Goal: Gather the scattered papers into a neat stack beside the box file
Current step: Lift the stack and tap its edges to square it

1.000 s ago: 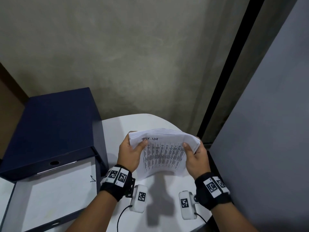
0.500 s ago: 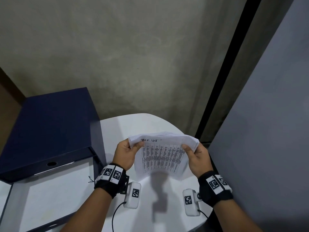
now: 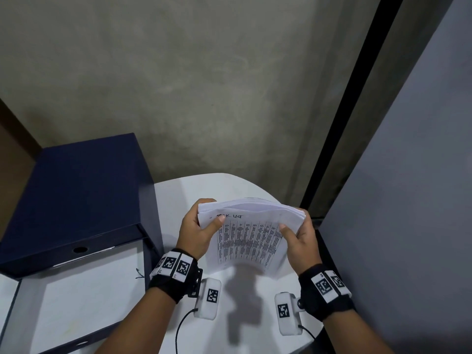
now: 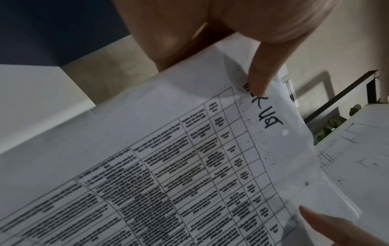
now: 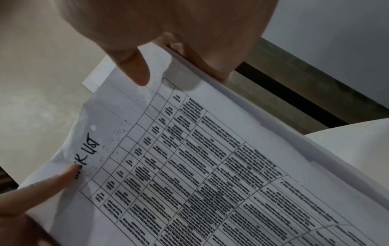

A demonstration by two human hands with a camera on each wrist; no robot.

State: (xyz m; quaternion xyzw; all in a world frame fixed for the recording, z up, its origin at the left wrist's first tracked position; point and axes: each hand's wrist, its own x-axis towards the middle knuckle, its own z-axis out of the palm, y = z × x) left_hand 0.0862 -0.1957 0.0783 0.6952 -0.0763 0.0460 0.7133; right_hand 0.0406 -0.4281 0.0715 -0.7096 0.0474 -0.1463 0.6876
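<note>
A bundle of white papers [image 3: 249, 238], its top sheet a printed table with handwriting, is held upright above the white table [image 3: 242, 315]. My left hand [image 3: 198, 229] grips its left edge, thumb on the front sheet. My right hand [image 3: 298, 236] grips the right edge the same way. The wrist views show the top sheet [image 4: 189, 166] [image 5: 200, 166] close up with a thumb [image 4: 261, 78] [image 5: 134, 71] pressed on it. The dark blue box file [image 3: 76, 200] stands open to the left of the papers, its lid raised.
The box file's open tray [image 3: 84, 302] with a white inner sheet lies at the lower left. A grey panel [image 3: 408, 200] stands close on the right and a concrete wall [image 3: 204, 85] behind. The table's rounded edge [image 3: 268, 194] lies just past the papers.
The bundle has been lifted slightly and its top edges now bow upward between my hands. Both hands keep their grip on the sides.
</note>
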